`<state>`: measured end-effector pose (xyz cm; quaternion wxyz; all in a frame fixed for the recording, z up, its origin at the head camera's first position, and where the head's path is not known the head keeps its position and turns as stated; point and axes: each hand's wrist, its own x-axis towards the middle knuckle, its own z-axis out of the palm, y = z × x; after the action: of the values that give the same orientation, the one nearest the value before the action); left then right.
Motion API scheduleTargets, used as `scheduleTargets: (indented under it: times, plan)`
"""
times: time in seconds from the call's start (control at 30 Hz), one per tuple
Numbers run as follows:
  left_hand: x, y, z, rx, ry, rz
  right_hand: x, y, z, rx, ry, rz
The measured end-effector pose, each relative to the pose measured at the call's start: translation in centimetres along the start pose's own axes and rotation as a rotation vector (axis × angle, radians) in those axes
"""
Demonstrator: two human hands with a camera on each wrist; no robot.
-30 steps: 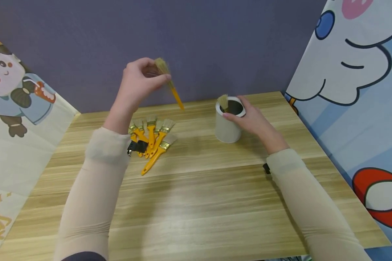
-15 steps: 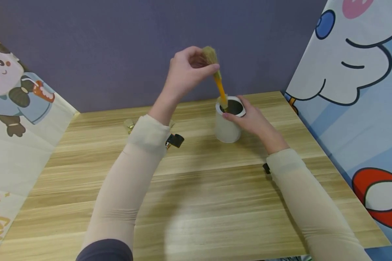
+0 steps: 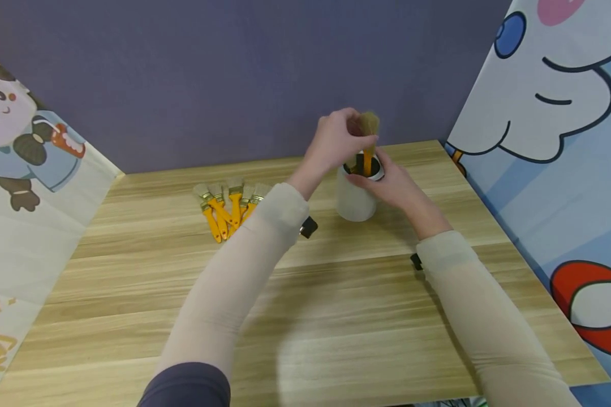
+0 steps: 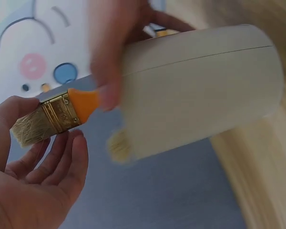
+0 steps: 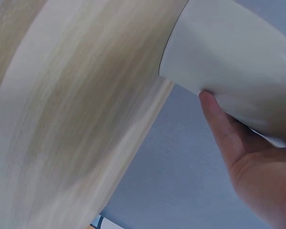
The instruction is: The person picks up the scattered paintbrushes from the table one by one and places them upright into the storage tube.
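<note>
My left hand (image 3: 334,138) pinches a paintbrush (image 4: 58,114) near its bristles and metal ferrule. Bristles point up, and the orange handle runs down into the mouth of a white cylindrical container (image 3: 356,200). The container stands upright near the back of the table. My right hand (image 3: 398,183) grips it close to the rim, thumb on the near side. In the left wrist view, the bristles of another paintbrush (image 4: 119,145) stick out of the container's mouth. Fingers of the right hand also show against the container wall in the right wrist view.
Several orange-handled paintbrushes (image 3: 235,209) lie in a loose pile on the wooden table (image 3: 132,294), partly hidden behind my left sleeve. A grey-blue panel (image 3: 224,85) rises behind the table. Cartoon-printed panels (image 3: 565,186) stand on both sides.
My left hand has carried the paintbrush rightward and then down, so its handle is now inside the container's mouth. The right hand has kept its grip on the container.
</note>
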<state>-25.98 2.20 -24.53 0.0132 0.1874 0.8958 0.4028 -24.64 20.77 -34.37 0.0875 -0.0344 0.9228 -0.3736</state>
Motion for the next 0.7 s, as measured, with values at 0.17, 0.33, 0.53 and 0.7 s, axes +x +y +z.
scheduleTargets:
  times: [0.17,0.33,0.53,0.7]
  plan:
    - [0.8,-0.7,2.1,0.089,-0.039,-0.035,-0.1,0.0,0.0,0.016,-0.005,-0.017]
    - [1.0,-1.1,2.9,0.116,-0.039,-0.063,0.0,0.1,0.0,0.018,-0.004,-0.027]
    - [1.0,-1.1,3.0,0.148,-0.013,-0.081,0.0,0.0,0.0,0.013,-0.007,-0.018]
    - [0.8,-0.9,2.5,0.171,0.015,-0.092,-0.1,0.0,-0.1,0.032,-0.014,0.01]
